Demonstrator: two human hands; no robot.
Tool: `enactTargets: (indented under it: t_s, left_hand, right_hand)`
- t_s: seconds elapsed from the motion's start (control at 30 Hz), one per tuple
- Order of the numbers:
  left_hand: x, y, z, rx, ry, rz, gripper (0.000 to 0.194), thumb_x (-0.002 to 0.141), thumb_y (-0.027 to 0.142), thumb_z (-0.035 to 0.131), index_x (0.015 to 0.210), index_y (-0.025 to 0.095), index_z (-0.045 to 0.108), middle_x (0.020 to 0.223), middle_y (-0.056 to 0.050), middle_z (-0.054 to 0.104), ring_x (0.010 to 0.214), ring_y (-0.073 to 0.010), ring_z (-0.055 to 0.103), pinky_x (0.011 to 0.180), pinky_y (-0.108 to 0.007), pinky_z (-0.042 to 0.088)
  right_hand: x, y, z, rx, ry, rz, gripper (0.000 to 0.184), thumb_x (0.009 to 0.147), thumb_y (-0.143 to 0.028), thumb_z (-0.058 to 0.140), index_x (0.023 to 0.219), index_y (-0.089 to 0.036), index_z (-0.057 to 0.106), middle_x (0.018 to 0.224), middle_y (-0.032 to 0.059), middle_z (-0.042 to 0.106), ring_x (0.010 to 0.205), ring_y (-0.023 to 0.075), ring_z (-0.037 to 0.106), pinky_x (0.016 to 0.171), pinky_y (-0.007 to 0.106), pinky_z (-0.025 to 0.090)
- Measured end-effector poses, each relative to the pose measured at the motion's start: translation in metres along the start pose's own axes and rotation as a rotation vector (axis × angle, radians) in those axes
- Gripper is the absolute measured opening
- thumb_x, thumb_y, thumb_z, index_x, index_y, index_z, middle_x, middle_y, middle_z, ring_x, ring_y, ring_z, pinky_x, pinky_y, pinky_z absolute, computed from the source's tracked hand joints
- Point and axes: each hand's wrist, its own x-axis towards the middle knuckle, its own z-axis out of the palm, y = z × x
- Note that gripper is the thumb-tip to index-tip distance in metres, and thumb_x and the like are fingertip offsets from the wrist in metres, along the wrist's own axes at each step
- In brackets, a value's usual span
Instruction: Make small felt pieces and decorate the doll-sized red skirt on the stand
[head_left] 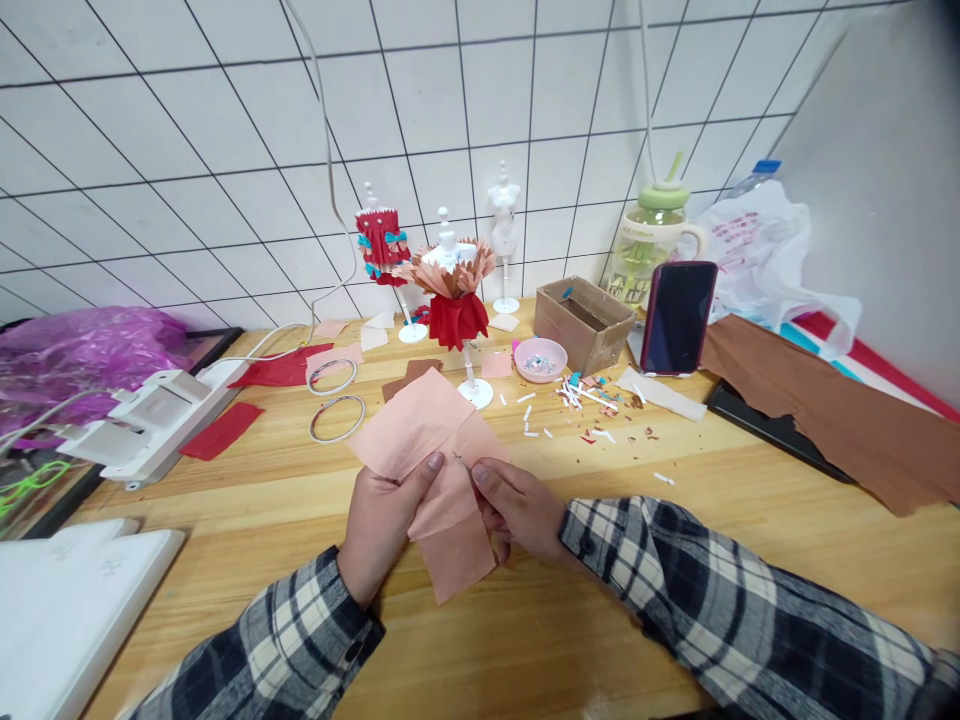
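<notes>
A sheet of pink crepe paper [409, 425] is pinched in my left hand [386, 520], with the thumb on top. Its lower part hangs down between my hands, above the table. My right hand [517, 505] is closed at the paper's right side around small scissors [463, 463]; only their thin metal tips show against the paper, and the handles are hidden. Just beyond the paper stands a small white dress form [474, 390] wearing a red skirt [459, 322] and a pink-brown ruffled paper top [439, 277].
Behind are a red-dressed form [381, 240] and a bare white form [504, 215]. A cardboard box [577, 335], pink bowl [540, 360], paper scraps [589, 395], phone [679, 320] and brown paper [817, 390] lie right. Metal rings [337, 438] and a power strip [172, 425] lie left.
</notes>
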Motion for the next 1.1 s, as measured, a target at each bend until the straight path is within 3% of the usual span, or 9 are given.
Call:
enactTargets:
  t_s: [0.33, 0.57, 0.73, 0.93, 1.1]
  left_hand:
    - [0.0002, 0.0005, -0.0004, 0.007, -0.004, 0.008, 0.054, 0.069, 0.043, 0.078, 0.114, 0.014, 0.067, 0.11, -0.012, 0.073, 0.105, -0.029, 0.067, 0.092, -0.039, 0.052]
    - [0.0003, -0.0012, -0.0013, -0.01, -0.014, 0.007, 0.053, 0.072, 0.042, 0.077, 0.118, 0.017, 0.066, 0.112, -0.01, 0.072, 0.101, -0.0275, 0.068, 0.09, -0.036, 0.053]
    - [-0.0003, -0.0011, -0.001, -0.073, -0.053, 0.012, 0.053, 0.075, 0.038, 0.076, 0.122, 0.016, 0.063, 0.118, -0.011, 0.07, 0.105, -0.0259, 0.067, 0.093, -0.036, 0.051]
    - [-0.0044, 0.0013, 0.0018, -0.032, -0.087, -0.067, 0.047, 0.067, 0.042, 0.08, 0.103, 0.013, 0.07, 0.108, -0.013, 0.073, 0.104, -0.0302, 0.067, 0.089, -0.039, 0.054]
    - [-0.0066, 0.0081, 0.0049, 0.018, -0.11, -0.068, 0.044, 0.066, 0.042, 0.08, 0.097, 0.013, 0.071, 0.11, -0.014, 0.073, 0.102, -0.0307, 0.068, 0.088, -0.039, 0.054]
  right_hand:
    - [0.0012, 0.0021, -0.0021, -0.054, -0.002, 0.015, 0.049, 0.085, -0.07, 0.044, 0.08, -0.021, 0.041, 0.053, -0.0098, 0.039, 0.036, 0.0063, 0.037, 0.033, 0.019, 0.038]
    - [0.0013, 0.0011, -0.0024, -0.021, 0.003, 0.032, 0.045, 0.088, -0.065, 0.043, 0.077, -0.022, 0.039, 0.047, -0.0122, 0.032, 0.034, 0.0053, 0.028, 0.033, 0.019, 0.038]
    - [-0.0012, 0.0001, -0.0013, 0.016, -0.02, 0.034, 0.05, 0.083, -0.072, 0.043, 0.076, -0.022, 0.038, 0.043, -0.0127, 0.033, 0.033, 0.005, 0.025, 0.034, 0.019, 0.035]
    - [-0.0022, 0.0, -0.0002, -0.006, -0.005, -0.029, 0.053, 0.08, -0.075, 0.045, 0.08, -0.022, 0.04, 0.046, -0.0117, 0.035, 0.035, 0.0055, 0.03, 0.034, 0.019, 0.03]
    - [-0.0021, 0.004, 0.0016, -0.052, 0.005, -0.06, 0.056, 0.079, -0.079, 0.042, 0.081, -0.023, 0.04, 0.046, -0.012, 0.037, 0.033, 0.0063, 0.033, 0.035, 0.021, 0.038]
